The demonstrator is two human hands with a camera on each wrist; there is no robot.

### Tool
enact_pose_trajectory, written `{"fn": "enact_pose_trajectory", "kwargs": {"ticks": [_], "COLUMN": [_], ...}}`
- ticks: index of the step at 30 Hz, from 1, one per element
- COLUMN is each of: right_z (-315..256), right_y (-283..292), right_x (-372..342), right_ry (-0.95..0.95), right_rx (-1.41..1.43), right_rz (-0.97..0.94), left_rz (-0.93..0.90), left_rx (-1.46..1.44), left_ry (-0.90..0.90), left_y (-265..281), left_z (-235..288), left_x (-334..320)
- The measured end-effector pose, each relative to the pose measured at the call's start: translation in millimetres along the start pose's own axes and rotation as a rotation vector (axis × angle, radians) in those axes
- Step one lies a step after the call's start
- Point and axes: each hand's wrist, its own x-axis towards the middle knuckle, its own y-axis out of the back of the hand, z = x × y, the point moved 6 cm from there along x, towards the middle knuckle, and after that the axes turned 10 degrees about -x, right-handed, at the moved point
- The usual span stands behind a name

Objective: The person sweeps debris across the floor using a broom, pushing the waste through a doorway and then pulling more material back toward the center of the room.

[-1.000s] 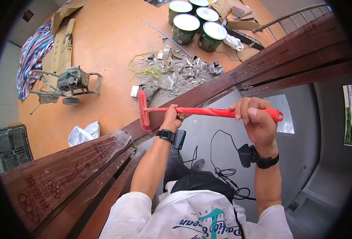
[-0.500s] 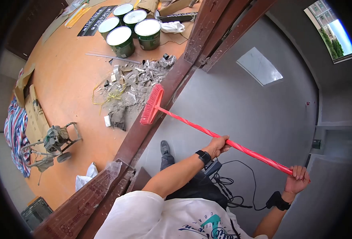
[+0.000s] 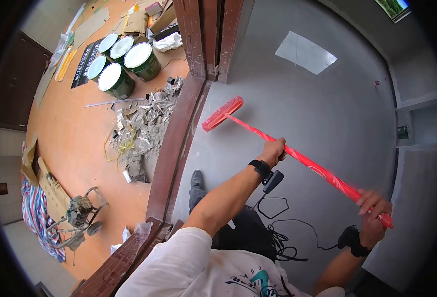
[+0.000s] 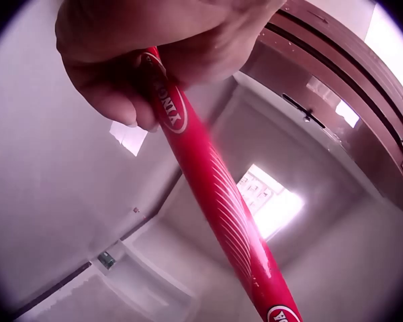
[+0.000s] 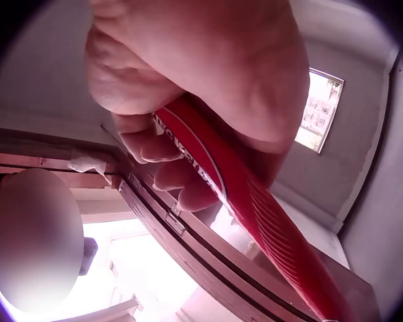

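A red push broom (image 3: 322, 173) crosses the head view, its bristled head (image 3: 222, 114) over the grey floor just right of the door sill. My left hand (image 3: 275, 151) grips the handle around its middle. In the left wrist view, curled fingers (image 4: 114, 100) wrap the printed red handle (image 4: 215, 188). Toward the handle's end, my right hand (image 3: 374, 213) holds on, slightly blurred. The right wrist view shows that hand (image 5: 208, 74) with its fingers curled round the handle (image 5: 255, 208).
Past the brown sill (image 3: 171, 158), a rubble heap (image 3: 146, 123) lies on the orange floor beside several green buckets (image 3: 146, 64). A wheeled machine (image 3: 82, 213) stands farther left. Black cable (image 3: 282, 247) coils near my legs, and a shoe (image 3: 197, 179) stands by the sill.
The broom head has gone from over the sill to the grey floor on its right. My view has swung right, and the right hand has moved outward with the handle's end.
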Motion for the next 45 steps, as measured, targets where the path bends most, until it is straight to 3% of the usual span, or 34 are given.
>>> {"fn": "enact_pose_trajectory", "kwargs": {"ticks": [2,4,7,10,13,17,19,22,26,29,32,33,35,38,42,45], "right_z": [-10.2,-23.9,-23.7,-17.4,-7.9,31.2,47.4,27.6,-23.0,-55.1,-48.1,-37.9,2.2,24.0,-6.3,-29.8], "right_y": [-45.0,-100.3,-182.9,-265.5,-346.1,-457.2,-498.7,-504.0,-464.0,-442.1,-455.3,-466.1,-500.0,-532.7,-535.8,-535.2], "right_x": [9.9,24.3,51.7,96.1,130.0,130.7,119.5,118.0,121.7,127.6,129.8,131.6,130.8,126.5,105.9,78.0], "right_ry": [0.033,0.1,0.114,0.236,0.319,0.377,0.356,0.315,0.225,0.182,0.191,0.22,0.329,0.329,0.331,0.339], "right_rx": [-0.213,-0.319,-0.252,-0.26,-0.29,-0.336,-0.323,-0.268,-0.244,-0.24,-0.275,-0.306,-0.348,-0.235,-0.111,-0.027], "right_rz": [-0.184,-0.322,-0.221,-0.164,-0.145,-0.101,-0.245,-0.343,-0.37,-0.369,-0.338,-0.298,-0.376,-0.563,-0.77,-0.811], "left_rz": [0.02,0.024,-0.048,-0.163,-0.266,-0.146,-0.11,-0.125,-0.101,-0.21,-0.259,-0.217,-0.203,-0.182,-0.197,-0.153], "left_rx": [0.165,0.153,0.089,-0.272,-0.451,-0.417,-0.41,-0.438,-0.401,-0.271,-0.286,-0.286,-0.377,-0.4,-0.437,-0.443], "left_ry": [-0.036,-0.053,-0.043,-0.088,-0.1,-0.085,0.017,0.002,-0.015,-0.017,-0.059,-0.066,-0.069,0.001,0.018,0.028], "left_y": [14.7,32.9,67.9,97.5,145.4,247.6,295.6,306.3,275.2,247.8,244.5,252.2,276.4,322.7,341.7,357.0], "left_z": [25.6,55.5,99.1,156.1,198.6,241.0,233.7,217.3,205.1,214.5,224.9,227.3,235.4,222.8,192.5,164.2], "left_x": [7.3,12.2,21.2,9.4,36.1,65.2,81.9,53.6,-3.5,-47.2,-30.6,-10.2,24.7,45.9,-2.1,-39.6]}}
